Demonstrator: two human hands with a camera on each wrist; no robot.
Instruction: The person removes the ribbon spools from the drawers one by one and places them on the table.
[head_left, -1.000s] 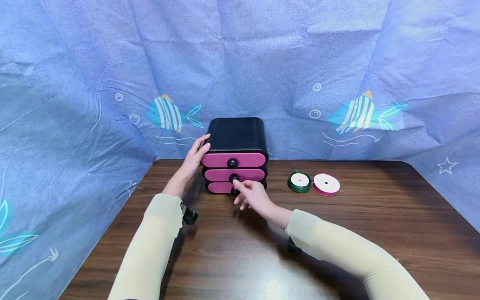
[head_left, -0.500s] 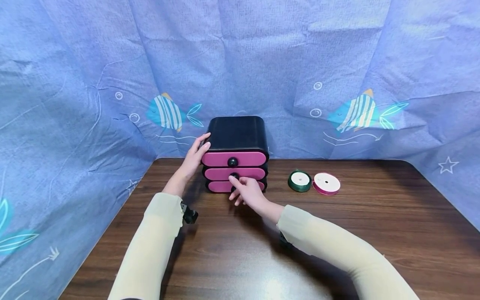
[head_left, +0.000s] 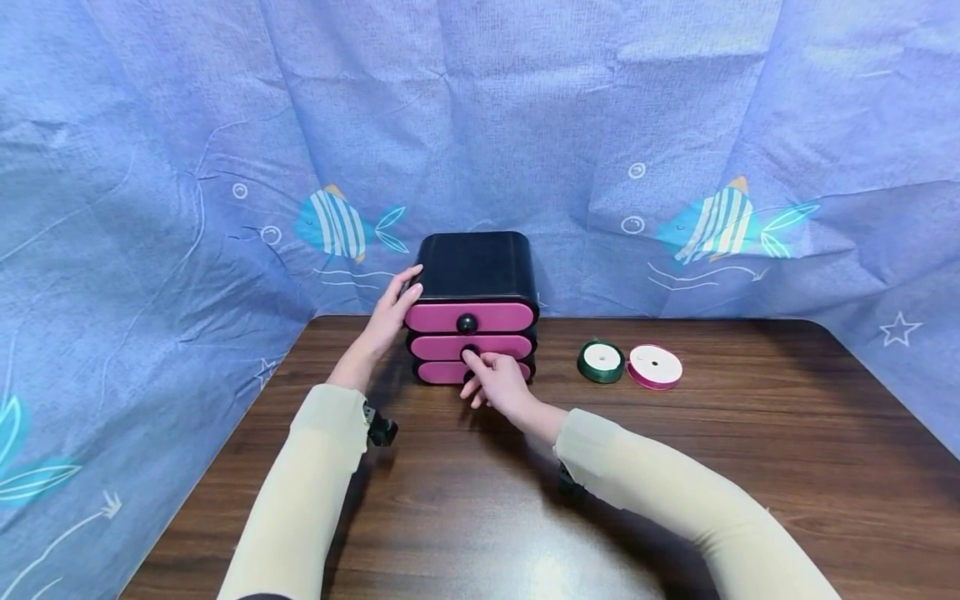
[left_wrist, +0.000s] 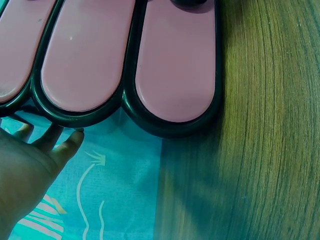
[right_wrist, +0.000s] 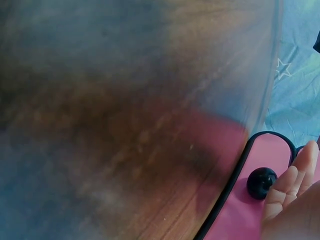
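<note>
A small black drawer cabinet point(head_left: 476, 262) with three pink drawer fronts stands on the table, all its drawers closed. My left hand point(head_left: 386, 321) rests against its left side, fingers stretched along the upper edge; the left wrist view shows that hand point(left_wrist: 30, 165) below the rounded drawer ends. At the middle drawer point(head_left: 435, 347), my right hand point(head_left: 502, 387) pinches the black knob between thumb and forefinger, the other fingers loosely bent below. That knob is mostly covered by the thumb. In the right wrist view, the bottom drawer's knob point(right_wrist: 261, 183) shows beside the fingers.
To the right of the cabinet lie a green ribbon spool point(head_left: 602, 361) and a magenta ribbon spool point(head_left: 655, 367), side by side. A blue cloth point(head_left: 585, 150) printed with fish hangs behind the brown wooden table point(head_left: 750, 433).
My right hand has moved slightly left and closed in on the middle drawer's knob. The left hand has stayed on the cabinet's side; the drawers look the same.
</note>
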